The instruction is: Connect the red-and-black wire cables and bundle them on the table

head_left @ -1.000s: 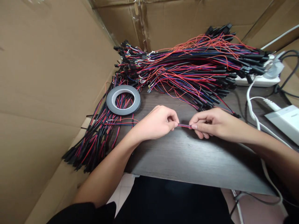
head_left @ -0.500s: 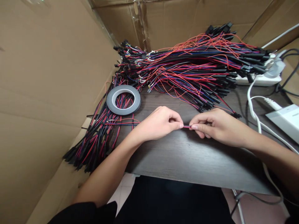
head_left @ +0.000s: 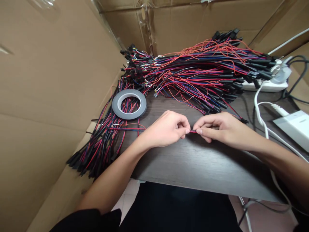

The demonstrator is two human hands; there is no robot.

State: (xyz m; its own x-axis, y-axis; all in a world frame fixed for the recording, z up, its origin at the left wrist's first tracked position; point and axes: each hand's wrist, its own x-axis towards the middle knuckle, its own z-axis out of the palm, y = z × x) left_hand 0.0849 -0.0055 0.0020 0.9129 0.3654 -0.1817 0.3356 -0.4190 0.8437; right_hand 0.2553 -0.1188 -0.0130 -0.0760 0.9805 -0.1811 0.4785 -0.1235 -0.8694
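Observation:
Between my two hands a short stretch of red and black wires [head_left: 192, 131] shows, held above the dark tabletop [head_left: 188, 164]. My left hand [head_left: 169, 129] pinches the wires between thumb and forefinger. Close by on the other side, my right hand [head_left: 216, 129] is closed on the same wires, its fingertips a small gap from the left ones. Wires trail out to the left behind my left wrist. A roll of dark grey tape [head_left: 116, 104] lies on the wire pile left of my left hand.
A large heap of wire harnesses [head_left: 193, 66] with black connectors lies along the back. Another bundle [head_left: 96, 151] spills over the left side. Cardboard walls [head_left: 60, 71] stand left and behind. On the right are a white power strip [head_left: 267, 86], a white box [head_left: 294, 127] and white cables [head_left: 263, 119].
Both hands keep their pinch on the wires and have barely moved. The right fingertips have shifted very slightly left. The view has tilted a little.

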